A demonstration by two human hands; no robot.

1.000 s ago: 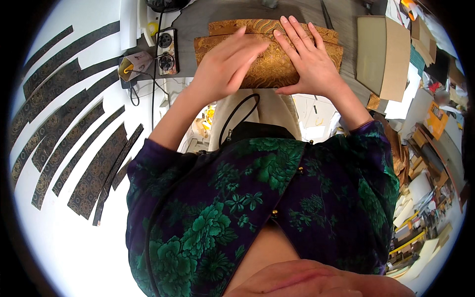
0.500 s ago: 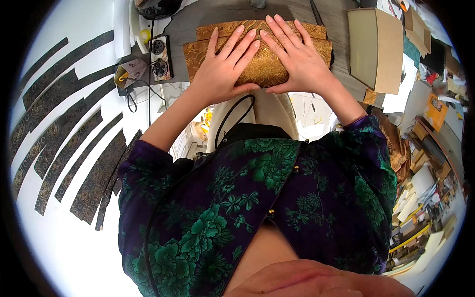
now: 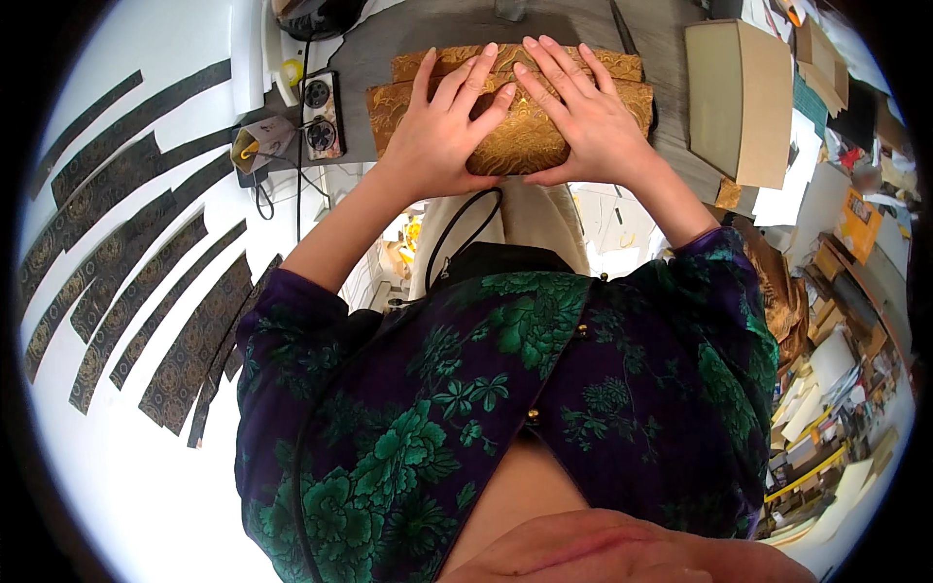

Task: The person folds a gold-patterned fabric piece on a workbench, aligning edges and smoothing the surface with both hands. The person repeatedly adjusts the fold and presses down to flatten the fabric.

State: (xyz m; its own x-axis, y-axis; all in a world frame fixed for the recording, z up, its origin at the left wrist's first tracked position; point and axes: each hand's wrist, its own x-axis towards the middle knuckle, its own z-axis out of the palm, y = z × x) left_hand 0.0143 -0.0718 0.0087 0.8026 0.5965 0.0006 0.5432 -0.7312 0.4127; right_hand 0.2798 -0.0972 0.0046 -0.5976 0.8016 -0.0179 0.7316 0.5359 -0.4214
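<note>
A piece covered in gold patterned brocade [image 3: 523, 138] lies at the near edge of the grey table, with a raised strip along its far side. What lies under the fabric is hidden. My left hand [image 3: 439, 131] rests on its left half, fingers spread and the index finger slightly bent. On the right half my right hand [image 3: 590, 119] lies with its fingers stretched out toward the far strip. Both thumbs are along the near edge, pointing toward each other.
A beige box [image 3: 736, 102] stands on the grey table [image 3: 418, 27] to the right. A power strip [image 3: 322, 115] with cables is at the left, beside a small container [image 3: 260, 144]. Dark patterned fabric strips [image 3: 199, 340] hang farther left. Shelves of cluttered materials [image 3: 821, 389] fill the right side.
My left hand's index finger has bent and drawn back a little, and the hand has tilted slightly. My right hand has stayed almost in place on the brocade.
</note>
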